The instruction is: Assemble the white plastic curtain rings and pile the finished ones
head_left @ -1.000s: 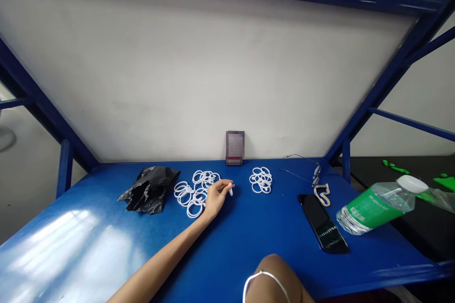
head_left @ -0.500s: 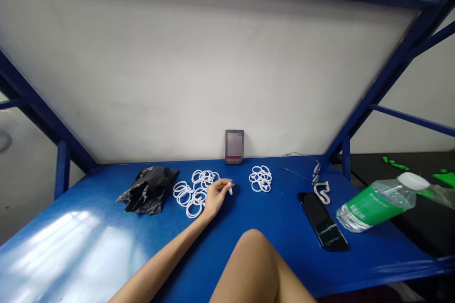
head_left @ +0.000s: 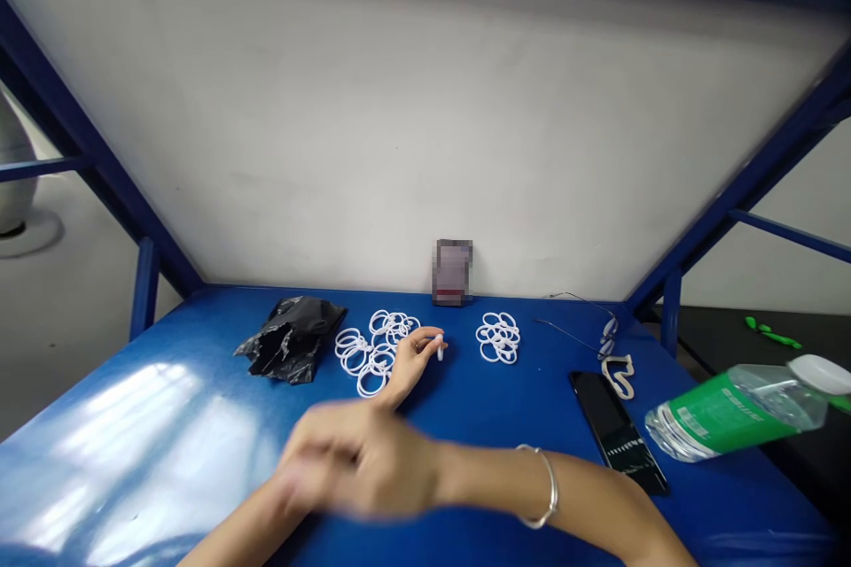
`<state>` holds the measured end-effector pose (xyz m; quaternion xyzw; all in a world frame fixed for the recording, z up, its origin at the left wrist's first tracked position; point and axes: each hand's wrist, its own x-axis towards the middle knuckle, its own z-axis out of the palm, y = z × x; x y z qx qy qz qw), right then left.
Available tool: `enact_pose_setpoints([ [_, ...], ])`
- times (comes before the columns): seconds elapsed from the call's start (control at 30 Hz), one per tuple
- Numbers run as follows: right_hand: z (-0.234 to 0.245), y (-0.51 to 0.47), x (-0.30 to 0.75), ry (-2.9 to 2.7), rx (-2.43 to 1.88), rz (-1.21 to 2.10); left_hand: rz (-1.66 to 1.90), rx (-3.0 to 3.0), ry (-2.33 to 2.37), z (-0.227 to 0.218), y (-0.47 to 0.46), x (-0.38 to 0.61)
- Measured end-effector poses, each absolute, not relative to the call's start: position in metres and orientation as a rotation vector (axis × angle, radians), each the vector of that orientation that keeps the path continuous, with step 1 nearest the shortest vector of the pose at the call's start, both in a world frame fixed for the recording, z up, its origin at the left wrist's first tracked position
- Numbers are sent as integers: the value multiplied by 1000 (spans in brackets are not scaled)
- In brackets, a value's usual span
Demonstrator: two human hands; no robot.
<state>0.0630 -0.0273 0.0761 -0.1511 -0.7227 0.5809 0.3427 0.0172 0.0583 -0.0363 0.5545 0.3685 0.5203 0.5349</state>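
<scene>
My left hand (head_left: 412, 365) is closed in a pinch on a small white piece (head_left: 440, 347), seen edge-on and apparently a ring like the others. Just left of that hand lies a loose cluster of white plastic rings (head_left: 370, 384), partly overlapping. A second, smaller pile of white rings (head_left: 498, 337) sits to its right. My right hand (head_left: 363, 461), with a silver bangle (head_left: 554, 487) on its arm, lies across my left forearm and seems to touch it. Its fingers are curled but smeared by motion.
A crumpled black plastic bag (head_left: 299, 341) lies at left on the blue surface (head_left: 219, 345). A small blurred-out card or box (head_left: 453, 273) leans on the wall. At right are eyeglasses (head_left: 607, 332), a cream-coloured clip-like item (head_left: 620, 376), a phone (head_left: 615, 430) and a green-labelled bottle (head_left: 737, 412).
My right hand has come in from the right over my left forearm. My left hand still pinches the white piece. The view has shifted slightly, and my knee is out of sight.
</scene>
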Motion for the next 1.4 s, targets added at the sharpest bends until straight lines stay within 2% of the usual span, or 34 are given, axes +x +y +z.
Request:
enact_pose_setpoints([
  [0.13, 48, 15, 110, -1657, -915, 1051, 1285, 1347, 843, -40, 63, 16],
  [0.3, 0, 50, 164, -1627, -1211, 805, 1252, 1360, 765, -33, 64, 14],
  [0.57, -32, 57, 166, -1652, -1165, 913, 1107, 1414, 734, -25, 61, 14],
  [0.73, -36, 61, 169, -1538, -1008, 1136, 1092, 1369, 737, -27, 61, 15],
  [1.07, -30, 53, 174, -1461, -998, 1326, 1130, 1169, 772, -22, 59, 13],
  [1.4, -20, 50, 179, -1352, -873, 1566, 1041, 1288, 732, -22, 59, 9],
])
